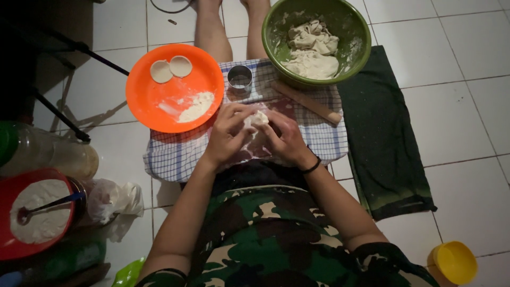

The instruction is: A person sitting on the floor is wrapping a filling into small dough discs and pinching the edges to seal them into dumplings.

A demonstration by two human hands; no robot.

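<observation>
A: White tiled floor (467, 106), dim light. Checked cloth (175, 154) spread over the lap as a worktop. Left hand (227, 135) and right hand (287, 139) both curled round a small dough piece (258, 118), fingers pinching it between them.

B: Done so far?

A: Two flat dough rounds (171, 69) on the orange plate (159, 106), beside some flour. Plenty left in the green bowl (356, 32). Round metal cutter (239, 77) and rolling pin (308, 102) lying idle.

B: Filling inside?

A: Can't tell, hidden by fingers. Probably flour in the red bowl (10, 196), cut off at the edge.

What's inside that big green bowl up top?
The green bowl holds pale, torn lumps of dough, and flour dusts its inner wall. The bowl's bottom under the dough is covered, so whatever lies beneath cannot be seen.
</observation>
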